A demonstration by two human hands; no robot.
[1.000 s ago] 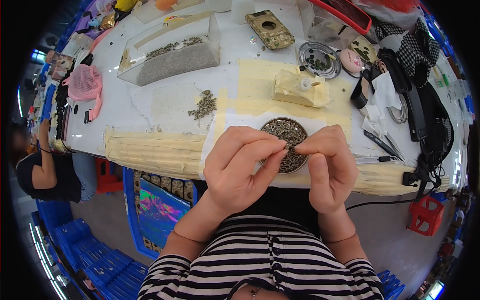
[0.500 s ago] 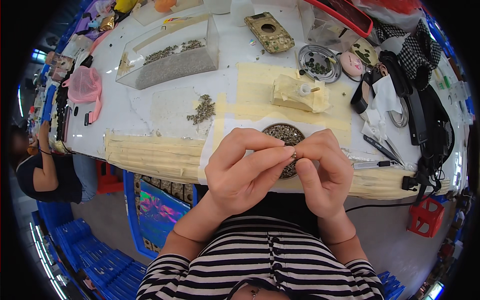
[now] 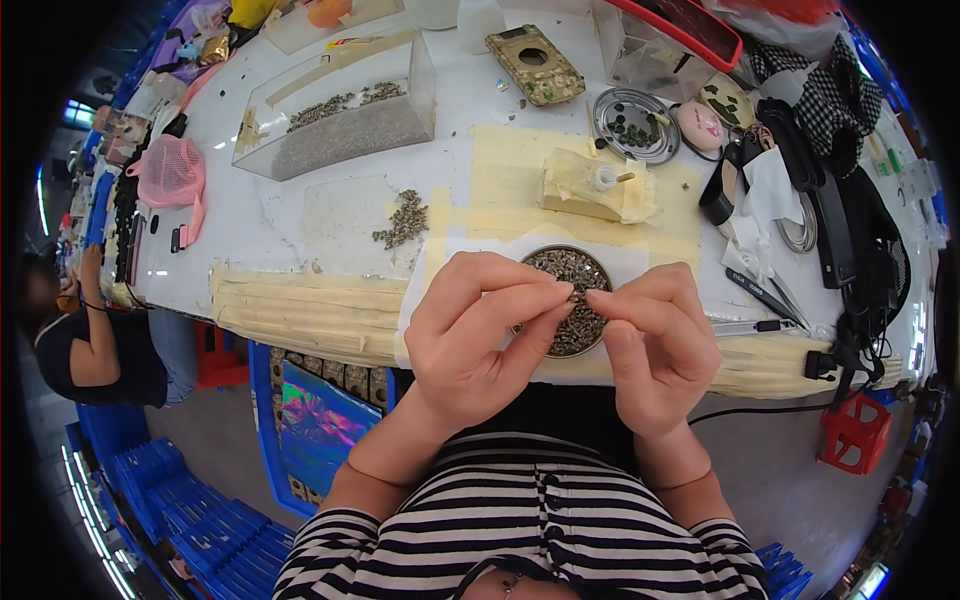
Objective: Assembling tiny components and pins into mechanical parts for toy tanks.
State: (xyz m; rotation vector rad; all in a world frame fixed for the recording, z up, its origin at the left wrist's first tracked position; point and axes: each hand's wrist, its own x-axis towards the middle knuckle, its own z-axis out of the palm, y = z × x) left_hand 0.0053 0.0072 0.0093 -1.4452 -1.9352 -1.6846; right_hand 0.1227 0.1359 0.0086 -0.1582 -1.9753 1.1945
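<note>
My left hand (image 3: 480, 345) is closed in a pinch, thumb against the fingertips, at the left part of a round tin (image 3: 608, 338) filled with tiny metal-coloured parts. A very small piece may be between these fingertips, too small to name. Facing it from the right, my right hand (image 3: 662, 350) has its fingers curled, with the thumb close under the forefinger; anything it holds cannot be made out. A narrow gap separates the two hands' fingertips over the tin. The tin rests on a white sheet (image 3: 628, 262) at the table's front edge.
Left of the tin lies a pile of small parts (image 3: 405, 220); behind it stands a clear bin (image 3: 350, 140) of similar parts. A taped block (image 3: 580, 190), a camouflage-patterned case (image 3: 535, 65) and a metal dish (image 3: 636, 127) lie farther back. Tweezers (image 3: 760, 292) are at right. A person (image 3: 105, 345) sits far left.
My hands have drawn slightly apart. The fingertips were nearly together with a tiny piece between them; now a gap shows and more of the tin's contents are visible.
</note>
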